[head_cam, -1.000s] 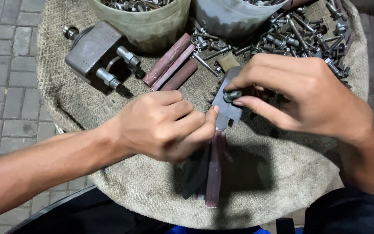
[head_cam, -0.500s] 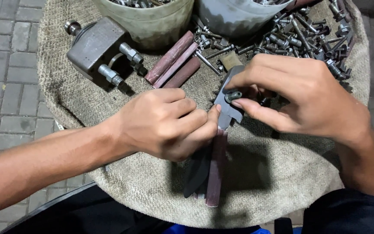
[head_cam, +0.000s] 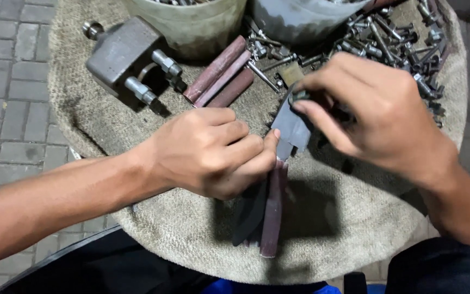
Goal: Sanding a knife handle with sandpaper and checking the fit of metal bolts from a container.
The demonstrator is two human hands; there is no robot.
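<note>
A: Entry, head view. What did the left hand (head_cam: pixel 213 152) hold?

B: It was closed in a fist around the grey pliers (head_cam: pixel 292 128), gripping the upper part of the handles. The reddish handle sleeves (head_cam: pixel 272 212) stuck out below the fist, toward the person. The thumb tip lay against the flat grey head.

A: And the right hand (head_cam: pixel 376 117)?

B: Thumb and forefinger were pinched on a small dark part (head_cam: pixel 299 96) at the top end of the pliers' head. Whether it was a nut or a bolt could not be told. The two hands stood close together, joined through the tool.

A: Surface?

B: A round table covered in burlap (head_cam: pixel 354 218) lay under both hands.

A: Surroundings?

B: Beyond the left hand lay three reddish tubes (head_cam: pixel 218 73) side by side, and further left a grey metal block with fittings (head_cam: pixel 123 54). Beyond the right hand lay a heap of bolts and screws (head_cam: pixel 393 38). Two buckets (head_cam: pixel 191 24) stood at the far edge, one greenish, one grey.
</note>
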